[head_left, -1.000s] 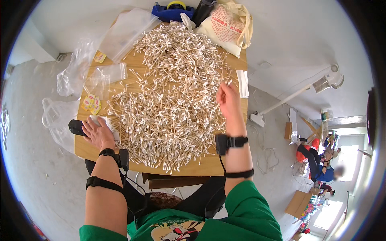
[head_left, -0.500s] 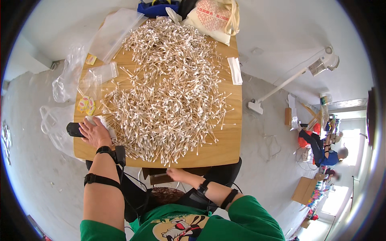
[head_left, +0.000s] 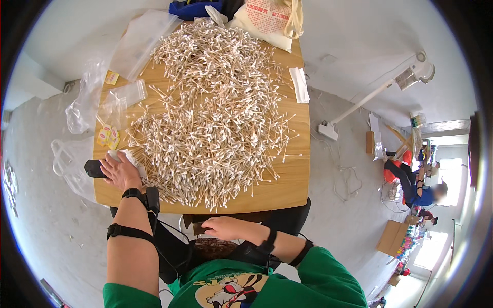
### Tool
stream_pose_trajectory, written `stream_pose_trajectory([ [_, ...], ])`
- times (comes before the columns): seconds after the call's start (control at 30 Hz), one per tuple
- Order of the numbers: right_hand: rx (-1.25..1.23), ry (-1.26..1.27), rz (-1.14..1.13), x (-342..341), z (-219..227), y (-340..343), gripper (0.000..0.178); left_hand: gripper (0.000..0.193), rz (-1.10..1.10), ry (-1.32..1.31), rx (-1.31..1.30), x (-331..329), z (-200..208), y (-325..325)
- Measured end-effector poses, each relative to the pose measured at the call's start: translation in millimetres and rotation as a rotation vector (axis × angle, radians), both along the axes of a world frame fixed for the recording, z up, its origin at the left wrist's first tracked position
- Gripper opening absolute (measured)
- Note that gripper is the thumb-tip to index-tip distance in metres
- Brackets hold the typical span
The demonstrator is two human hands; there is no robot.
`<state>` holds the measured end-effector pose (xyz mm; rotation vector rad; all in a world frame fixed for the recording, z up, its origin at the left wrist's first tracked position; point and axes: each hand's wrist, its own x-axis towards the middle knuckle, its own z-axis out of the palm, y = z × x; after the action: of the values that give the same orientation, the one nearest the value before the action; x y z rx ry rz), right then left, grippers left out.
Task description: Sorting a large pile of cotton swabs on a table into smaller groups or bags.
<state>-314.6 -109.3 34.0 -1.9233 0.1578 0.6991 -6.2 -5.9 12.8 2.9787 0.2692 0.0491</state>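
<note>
A broad heap of cotton swabs [head_left: 215,123] with wooden sticks and white tips covers most of the wooden table [head_left: 295,179]. At the table's near left corner, my left hand [head_left: 123,173] lies with its fingers apart on a white thing, partly hidden beneath it. Its fingertips reach a black object [head_left: 95,168] sticking out past the table's edge. My right hand [head_left: 222,227] is over my lap, just below the near table edge. Its fingers are curled together, and whatever may be inside them is hidden.
Small yellow packets [head_left: 107,136] and clear plastic bags [head_left: 119,100] lie along the left side. A cream cloth bag [head_left: 264,25] and a blue tape dispenser [head_left: 195,9] stand at the back. Folded white paper [head_left: 299,84] lies at right. A stick vacuum [head_left: 328,131] leans beyond.
My right hand has moved left and toward my body, away from the near table edge. My left hand stays in its place.
</note>
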Motion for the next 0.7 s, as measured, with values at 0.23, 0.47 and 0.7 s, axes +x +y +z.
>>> stream_pose_trajectory([
  [0.23,-0.355,-0.479,-0.805,77.5,69.0,-131.5,0.025,0.055,0.021,-0.008,0.02,3.6,-5.3,5.6],
  [0.47,-0.863,-0.445,-0.817,99.0,40.3,-248.3,0.023,0.056,0.001,-0.03,0.015,1.2,-3.6,-2.5],
  [0.7,-0.891,-0.636,-0.551,118.0,35.7,-262.6,0.029,0.057,0.031,0.009,0.059,3.5,-7.3,-0.1],
])
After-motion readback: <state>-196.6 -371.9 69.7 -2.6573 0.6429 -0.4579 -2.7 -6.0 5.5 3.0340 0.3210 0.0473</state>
